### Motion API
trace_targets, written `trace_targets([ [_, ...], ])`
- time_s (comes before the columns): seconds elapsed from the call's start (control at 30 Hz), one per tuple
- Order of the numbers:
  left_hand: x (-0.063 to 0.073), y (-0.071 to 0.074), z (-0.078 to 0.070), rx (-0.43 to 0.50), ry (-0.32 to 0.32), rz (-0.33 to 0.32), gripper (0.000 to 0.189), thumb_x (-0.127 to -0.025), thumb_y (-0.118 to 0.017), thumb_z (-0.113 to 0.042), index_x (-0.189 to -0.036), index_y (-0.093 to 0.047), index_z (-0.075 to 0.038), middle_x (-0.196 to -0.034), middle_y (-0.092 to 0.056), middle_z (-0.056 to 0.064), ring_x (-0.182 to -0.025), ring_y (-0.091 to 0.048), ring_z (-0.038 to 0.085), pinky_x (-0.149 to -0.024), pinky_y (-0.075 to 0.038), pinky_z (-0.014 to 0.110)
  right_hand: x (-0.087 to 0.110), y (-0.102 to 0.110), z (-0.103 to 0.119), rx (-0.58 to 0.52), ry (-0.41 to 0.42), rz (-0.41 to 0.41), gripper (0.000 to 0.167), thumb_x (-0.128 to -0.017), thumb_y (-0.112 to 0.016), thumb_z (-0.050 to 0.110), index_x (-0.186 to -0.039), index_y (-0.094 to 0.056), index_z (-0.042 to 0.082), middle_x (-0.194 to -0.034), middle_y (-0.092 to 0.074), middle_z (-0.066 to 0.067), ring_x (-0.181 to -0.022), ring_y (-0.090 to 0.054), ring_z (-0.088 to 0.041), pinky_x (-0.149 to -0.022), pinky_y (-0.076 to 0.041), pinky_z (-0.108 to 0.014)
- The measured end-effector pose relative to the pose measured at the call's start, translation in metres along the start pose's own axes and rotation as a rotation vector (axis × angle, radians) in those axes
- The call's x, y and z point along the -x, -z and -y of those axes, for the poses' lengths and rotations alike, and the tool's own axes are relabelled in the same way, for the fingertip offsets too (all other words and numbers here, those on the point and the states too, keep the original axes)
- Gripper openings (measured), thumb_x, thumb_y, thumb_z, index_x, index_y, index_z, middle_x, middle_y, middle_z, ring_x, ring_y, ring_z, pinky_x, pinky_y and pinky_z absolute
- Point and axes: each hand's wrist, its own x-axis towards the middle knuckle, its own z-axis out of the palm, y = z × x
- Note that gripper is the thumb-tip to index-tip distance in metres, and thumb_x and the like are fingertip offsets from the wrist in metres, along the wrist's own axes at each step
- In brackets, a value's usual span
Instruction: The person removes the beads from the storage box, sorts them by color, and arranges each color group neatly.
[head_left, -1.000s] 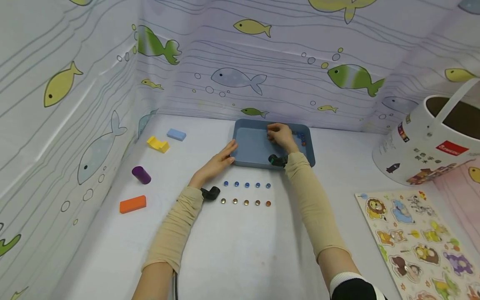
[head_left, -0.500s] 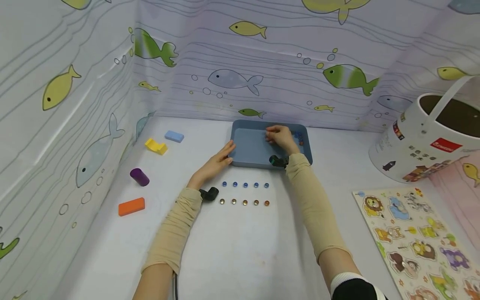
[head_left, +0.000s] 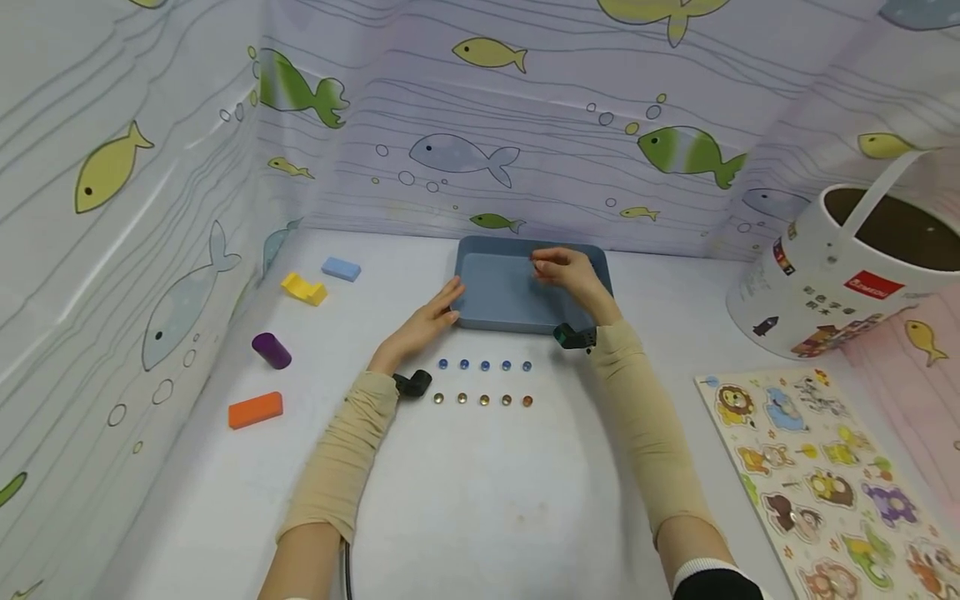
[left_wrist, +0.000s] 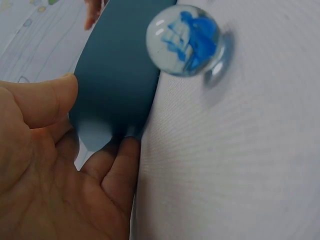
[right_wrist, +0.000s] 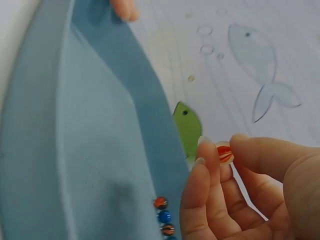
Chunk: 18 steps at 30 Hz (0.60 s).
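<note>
A blue tray lies at the back of the white table. My left hand rests with straight fingers against its near left corner. Over the tray, my right hand pinches a red-streaked glass marble between thumb and forefinger. A few red and blue marbles lie at one end inside the tray. In front of the tray stand a row of blue marbles and a row of amber ones. One blue marble shows close in the left wrist view.
A white bucket with a handle stands at the right, and an animal puzzle board lies in front of it. At the left are an orange block, a purple cylinder, a yellow block and a light blue block. Fish-print walls close three sides.
My right hand has risen from the tray's right end and drawn back a little, holding a marble. The left hand stays at the tray's corner.
</note>
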Motion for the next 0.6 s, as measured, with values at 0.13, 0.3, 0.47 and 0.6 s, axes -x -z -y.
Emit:
trace_targets([
  [0.13,0.0,0.0,0.0,-0.008,0.011,0.0,0.055,-0.105,-0.038,-0.016,-0.154,-0.018,-0.005,-0.165,0.0,0.006,-0.152,-0.001,0.03,-0.124,-0.004,0.05,0.018,0.004,0.0,0.015,0.021,0.039,0.043,-0.097,-0.057,0.009,-0.137,-0.048,-0.005,-0.141,-0.049,-0.025,-0.116,-0.061,-0.029,-0.105,-0.048,-0.039],
  [0.3,-0.004,-0.001,0.011,-0.023,0.012,-0.017,0.055,-0.105,-0.039,-0.021,-0.155,-0.018,-0.01,-0.165,0.0,0.001,-0.153,-0.001,0.026,-0.125,-0.005,0.047,0.044,0.008,-0.004,0.042,0.046,0.069,0.044,-0.097,-0.057,0.01,-0.137,-0.046,-0.007,-0.135,-0.054,-0.022,-0.102,-0.066,-0.012,-0.103,-0.05,-0.037],
  [0.47,-0.005,-0.002,0.012,-0.012,0.001,-0.017,0.055,-0.105,-0.039,-0.019,-0.155,-0.019,-0.008,-0.165,-0.001,0.002,-0.153,-0.002,0.027,-0.125,-0.006,0.047,0.075,0.011,-0.012,0.049,0.055,0.108,0.042,-0.097,-0.057,0.008,-0.134,-0.047,-0.01,-0.13,-0.057,-0.022,-0.1,-0.067,-0.012,-0.102,-0.051,-0.037],
  [0.6,-0.005,-0.002,0.012,-0.015,-0.002,-0.008,0.056,-0.105,-0.039,-0.021,-0.155,-0.018,-0.009,-0.165,0.0,0.003,-0.153,-0.002,0.027,-0.125,-0.007,0.047,0.103,0.011,-0.024,0.119,0.034,0.169,0.04,-0.096,-0.058,0.007,-0.132,-0.051,-0.009,-0.13,-0.057,-0.025,-0.093,-0.067,-0.007,-0.091,-0.057,-0.033],
])
